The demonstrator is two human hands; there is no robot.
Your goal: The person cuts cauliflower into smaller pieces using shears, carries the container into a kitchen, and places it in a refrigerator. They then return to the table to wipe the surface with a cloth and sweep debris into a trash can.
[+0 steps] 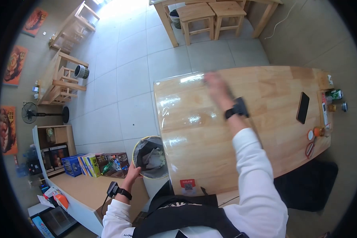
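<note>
Gripping bin (150, 158) rim beside table (265, 131): left hand (131, 173), fingers closed. Stretched flat, blurred, across tabletop: right hand (217, 88), holding nothing discernible.

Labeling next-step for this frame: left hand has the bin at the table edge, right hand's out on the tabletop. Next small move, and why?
Probably sweep the right hand back across the table toward the bin: the left hand holds the bin's rim beside the table's near edge, and the right hand is blurred at the far side.
</note>
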